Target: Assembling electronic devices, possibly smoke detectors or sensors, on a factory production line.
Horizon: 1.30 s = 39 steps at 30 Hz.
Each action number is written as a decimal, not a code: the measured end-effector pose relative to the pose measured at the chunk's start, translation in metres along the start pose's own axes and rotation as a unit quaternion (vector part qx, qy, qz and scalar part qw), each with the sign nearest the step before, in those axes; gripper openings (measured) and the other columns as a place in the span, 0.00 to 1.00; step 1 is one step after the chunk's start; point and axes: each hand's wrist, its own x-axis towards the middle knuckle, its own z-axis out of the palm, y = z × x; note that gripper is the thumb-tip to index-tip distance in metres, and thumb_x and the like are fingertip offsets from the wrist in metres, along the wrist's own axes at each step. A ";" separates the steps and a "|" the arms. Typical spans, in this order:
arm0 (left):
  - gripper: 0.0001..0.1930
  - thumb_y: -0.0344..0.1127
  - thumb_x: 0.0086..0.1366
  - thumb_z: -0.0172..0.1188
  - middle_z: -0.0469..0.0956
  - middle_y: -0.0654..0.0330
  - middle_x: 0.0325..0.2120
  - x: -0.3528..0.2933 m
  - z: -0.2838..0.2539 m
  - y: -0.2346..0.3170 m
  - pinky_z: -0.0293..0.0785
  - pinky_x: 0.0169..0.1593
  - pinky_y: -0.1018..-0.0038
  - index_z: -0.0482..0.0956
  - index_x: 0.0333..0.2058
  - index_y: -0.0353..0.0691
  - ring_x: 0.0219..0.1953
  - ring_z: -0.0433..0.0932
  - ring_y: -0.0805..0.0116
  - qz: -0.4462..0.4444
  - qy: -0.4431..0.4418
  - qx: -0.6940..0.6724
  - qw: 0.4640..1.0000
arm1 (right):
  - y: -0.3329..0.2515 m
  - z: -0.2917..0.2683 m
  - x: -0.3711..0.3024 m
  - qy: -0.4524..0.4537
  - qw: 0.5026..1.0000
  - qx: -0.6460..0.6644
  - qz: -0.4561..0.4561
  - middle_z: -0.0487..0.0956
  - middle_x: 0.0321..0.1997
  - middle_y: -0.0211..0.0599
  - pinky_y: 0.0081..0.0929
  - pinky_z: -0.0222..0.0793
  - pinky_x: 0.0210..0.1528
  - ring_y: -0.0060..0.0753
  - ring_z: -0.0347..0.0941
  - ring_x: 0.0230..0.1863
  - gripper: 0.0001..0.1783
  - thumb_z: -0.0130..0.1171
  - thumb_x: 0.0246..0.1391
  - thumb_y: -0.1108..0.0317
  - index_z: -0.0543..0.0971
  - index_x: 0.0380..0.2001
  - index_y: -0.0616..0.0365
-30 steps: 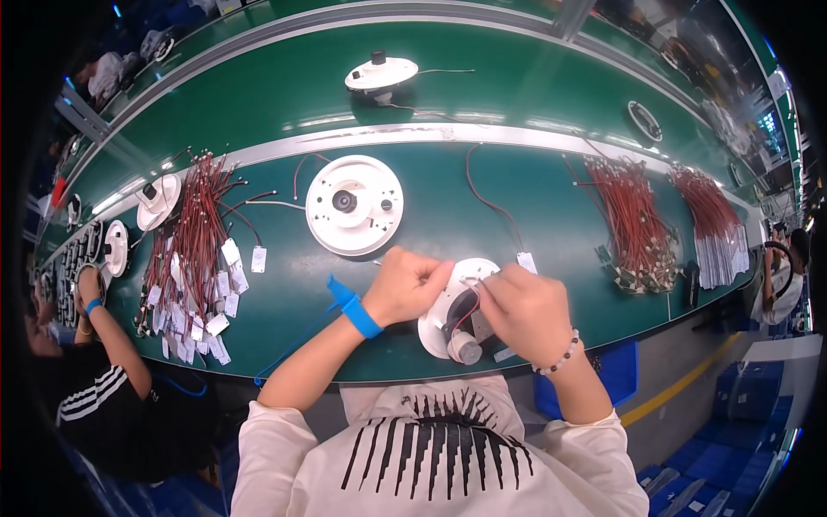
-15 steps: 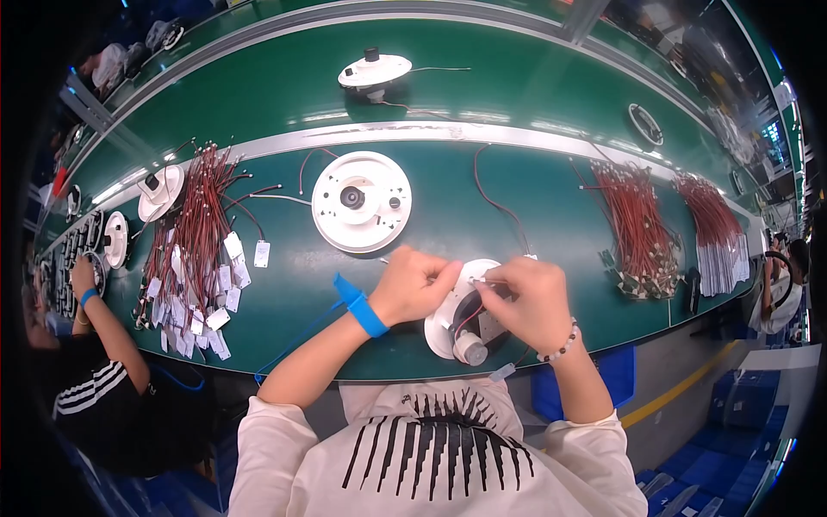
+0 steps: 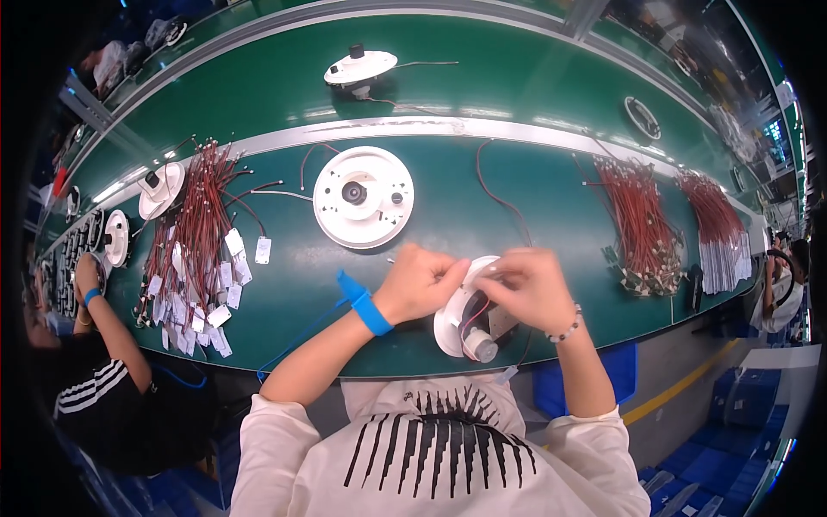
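Observation:
At the near edge of the green bench a white round housing (image 3: 445,330) stands tilted, its underside facing right. A grey-white cylinder (image 3: 483,348) and red and dark wires show on that underside. My left hand (image 3: 422,283), with a blue strap at the wrist, is closed on the housing's upper rim. My right hand (image 3: 532,289) has thumb and fingers pinched together at the housing's top. What sits in that pinch is small and blurred, possibly a wire end. Ahead, a second white round housing (image 3: 363,231) lies flat with a dark lens-like centre.
Bundles of red wires with white tags (image 3: 207,250) lie on the left, and more red wire bundles (image 3: 642,224) on the right. A loose red wire (image 3: 500,194) runs ahead of my hands. Another housing (image 3: 370,67) sits on the far green strip. A co-worker's hand (image 3: 87,274) is at far left.
The housing in my hands has shifted slightly right and turned a little. My right fingers have moved a little. The housing on the far strip has moved left.

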 end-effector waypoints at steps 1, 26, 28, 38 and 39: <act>0.14 0.32 0.56 0.51 0.61 0.56 0.04 -0.001 0.001 0.000 0.52 0.12 0.77 0.72 0.14 0.30 0.07 0.56 0.77 0.003 0.000 -0.008 1.000 | 0.002 -0.004 -0.001 0.000 1.000 0.000 0.000 0.71 0.13 0.39 0.20 0.61 0.17 0.26 0.67 0.13 0.06 0.61 0.34 0.73 0.77 0.20 0.65; 0.14 0.32 0.56 0.50 0.59 0.56 0.04 -0.002 0.001 -0.004 0.51 0.13 0.75 0.71 0.15 0.30 0.07 0.54 0.76 0.026 0.020 0.005 0.999 | 0.001 0.008 -0.004 0.062 0.989 -0.099 -0.087 0.65 0.11 0.33 0.21 0.54 0.14 0.24 0.59 0.10 0.03 0.60 0.34 0.76 0.75 0.17 0.62; 0.15 0.32 0.56 0.50 0.59 0.56 0.04 -0.003 0.002 -0.003 0.51 0.13 0.75 0.70 0.14 0.30 0.08 0.54 0.76 0.020 0.020 0.002 1.000 | 0.007 0.008 -0.003 0.067 0.991 -0.084 -0.076 0.64 0.11 0.32 0.21 0.52 0.14 0.23 0.58 0.11 0.04 0.61 0.34 0.76 0.75 0.17 0.61; 0.13 0.40 0.62 0.44 0.66 0.67 0.15 0.003 -0.008 -0.015 0.58 0.17 0.84 0.69 0.39 0.37 0.17 0.64 0.81 -0.226 -0.191 -0.323 0.899 | 0.006 0.006 -0.010 0.063 0.997 -0.033 -0.044 0.67 0.19 0.34 0.18 0.56 0.19 0.24 0.62 0.18 0.09 0.58 0.36 0.76 0.75 0.27 0.63; 0.13 0.40 0.62 0.44 0.66 0.68 0.15 0.004 -0.009 -0.016 0.58 0.18 0.86 0.69 0.39 0.37 0.16 0.63 0.81 -0.227 -0.242 -0.375 0.865 | 0.008 0.007 -0.012 0.068 0.997 -0.006 -0.024 0.67 0.20 0.35 0.19 0.58 0.20 0.26 0.63 0.19 0.10 0.57 0.37 0.77 0.75 0.28 0.63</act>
